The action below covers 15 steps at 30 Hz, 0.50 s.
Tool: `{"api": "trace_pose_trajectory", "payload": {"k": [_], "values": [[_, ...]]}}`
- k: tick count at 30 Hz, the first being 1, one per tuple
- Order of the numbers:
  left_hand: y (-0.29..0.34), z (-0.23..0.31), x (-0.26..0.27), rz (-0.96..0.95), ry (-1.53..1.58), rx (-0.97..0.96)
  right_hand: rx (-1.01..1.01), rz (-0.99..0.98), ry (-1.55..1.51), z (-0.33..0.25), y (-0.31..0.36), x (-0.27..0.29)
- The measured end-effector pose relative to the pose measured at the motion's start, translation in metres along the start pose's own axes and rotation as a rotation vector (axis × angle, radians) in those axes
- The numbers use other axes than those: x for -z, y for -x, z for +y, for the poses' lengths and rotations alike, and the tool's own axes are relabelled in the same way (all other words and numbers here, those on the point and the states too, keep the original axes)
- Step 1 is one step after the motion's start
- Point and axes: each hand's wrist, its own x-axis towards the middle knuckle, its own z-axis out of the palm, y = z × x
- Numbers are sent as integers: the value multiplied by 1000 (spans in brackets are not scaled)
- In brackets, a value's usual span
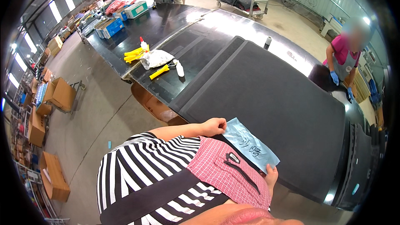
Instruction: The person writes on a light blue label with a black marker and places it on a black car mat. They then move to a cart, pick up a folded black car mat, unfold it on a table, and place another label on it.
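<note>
A light blue, creased sheet (pixel 250 143) with dark handwriting stretches between my two hands at the near edge of the table. My left hand (pixel 214 126) pinches its upper left corner, fingers curled in. At the lower right corner, my right hand (pixel 271 175) grips the sheet between thumb and fingers. Beneath and beyond it lies a large black mat (pixel 266 87) with rounded corners, stacked over another dark panel whose strip shows along its left side. Whether the sheet touches the mat, I cannot tell.
Left of the mat are yellow-handled rollers (pixel 159 72), a white bottle (pixel 179 68), a clear plastic bag (pixel 157 58) and a red-capped bottle (pixel 143 43). Blue boxes (pixel 109 28) stand farther back. A blue-gloved person (pixel 343 58) works at the right. Dark panels (pixel 356 166) hang at the near right.
</note>
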Motion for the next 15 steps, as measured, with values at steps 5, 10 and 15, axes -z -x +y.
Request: {"api": "trace_pose_trajectory", "payload": {"k": [5,10,15], "values": [[0,0,0,4,2,5,-2,0,7,-1,0,0],[1,4,0,-2,-4,10,0,5,17,3,-1,2],[1,-2,0,3,-11,-3,5,11,8,5,0,0]]}}
